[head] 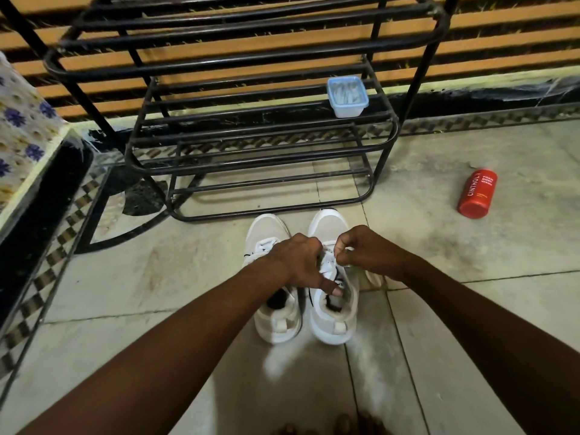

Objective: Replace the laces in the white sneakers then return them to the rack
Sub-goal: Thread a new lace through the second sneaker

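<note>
Two hands meet over the right sneaker [329,331] on the floor [150,277], left hand [298,262] curled round its lace [326,269], right hand [367,251] pinching that lace just beside, heel nearest, toe pointing straight at the rack [251,138] beyond.

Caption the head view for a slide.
Left hand and right hand grip the white lace on one of two white sneakers on the floor before a black rack.
</note>
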Motion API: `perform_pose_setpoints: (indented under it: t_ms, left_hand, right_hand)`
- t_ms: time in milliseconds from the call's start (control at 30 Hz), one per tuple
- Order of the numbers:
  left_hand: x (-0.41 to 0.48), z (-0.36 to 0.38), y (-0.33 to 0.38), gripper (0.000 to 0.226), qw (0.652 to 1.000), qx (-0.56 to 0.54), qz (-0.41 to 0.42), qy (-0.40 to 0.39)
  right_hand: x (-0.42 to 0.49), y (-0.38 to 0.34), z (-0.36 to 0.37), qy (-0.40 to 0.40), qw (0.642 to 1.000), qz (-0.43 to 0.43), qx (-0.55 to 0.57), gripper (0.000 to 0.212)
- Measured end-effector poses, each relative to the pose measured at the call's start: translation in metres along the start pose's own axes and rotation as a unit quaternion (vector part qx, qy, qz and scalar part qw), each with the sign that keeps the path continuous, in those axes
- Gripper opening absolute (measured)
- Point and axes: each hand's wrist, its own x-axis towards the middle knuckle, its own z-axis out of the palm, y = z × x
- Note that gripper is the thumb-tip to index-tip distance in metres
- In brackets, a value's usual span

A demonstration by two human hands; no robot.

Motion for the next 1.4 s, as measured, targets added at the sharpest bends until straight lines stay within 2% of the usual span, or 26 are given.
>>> perform_pose_setpoints:
  t_ms: [167,233,300,367,467,533,600,700,767,1000,1067,1200,1300,1400]
  left_hand:
    - [0.001,0.001,-0.001,0.071,1.000,-0.005,0.003,-0.007]
    - [0.001,0.002,-0.001,0.072,1.000,-0.005,-0.001,-0.004]
    - [0.001,0.001,-0.001,0.070,1.000,-0.005,-0.002,-0.002]
    - [0.002,0.001,-0.001,0.069,1.000,-0.001,-0.001,-0.002]
    - [0.003,0.001,0.001,0.068,1.000,0.012,0.005,-0.003]
    - [0.003,0.001,0.000,0.069,1.000,0.012,0.003,-0.004]
    - [0.003,0.002,-0.002,0.071,1.000,0.012,0.002,-0.005]
    - [0.002,0.002,-0.001,0.072,1.000,0.012,0.002,-0.006]
    - [0.002,0.001,0.000,0.070,1.000,0.013,0.000,-0.005]
    - [0.001,-0.003,0.005,0.071,1.000,0.016,-0.008,-0.020]
    - [0.000,-0.005,0.007,0.071,1.000,0.019,-0.009,-0.023]
    - [-0.002,-0.009,0.010,0.075,0.999,0.020,0.010,-0.023]
    - [-0.013,-0.011,0.004,0.075,0.999,-0.001,0.043,-0.015]
    - [-0.026,-0.016,-0.004,0.039,0.990,-0.111,0.039,0.076]
  right_hand:
    - [0.007,-0.007,0.018,0.060,0.980,0.013,-0.188,0.017]
    - [0.009,-0.009,0.018,0.057,0.976,0.008,-0.212,0.016]
    - [0.008,-0.009,0.011,0.032,0.984,0.006,-0.175,0.014]
    - [0.002,-0.006,0.004,0.005,0.996,0.016,-0.086,0.012]
    - [-0.009,0.001,0.005,0.046,0.999,0.000,-0.010,0.013]
    - [-0.012,0.003,0.009,0.093,0.995,-0.018,-0.037,0.017]
    - [-0.015,0.003,0.009,0.112,0.991,0.001,-0.069,0.021]
    - [-0.025,0.005,0.004,0.076,0.990,0.031,-0.112,0.021]
    - [-0.031,0.004,0.004,0.063,0.989,0.002,-0.131,0.018]
    - [-0.041,-0.016,-0.003,0.130,0.967,-0.105,-0.192,0.009]
    - [-0.042,-0.020,-0.004,0.122,0.964,-0.098,-0.216,0.008]
    - [-0.045,-0.023,-0.003,0.113,0.974,-0.058,-0.186,0.008]
    - [-0.052,-0.020,-0.007,0.149,0.967,-0.055,-0.199,0.020]
    - [-0.062,-0.020,-0.011,0.201,0.964,-0.082,-0.153,0.053]
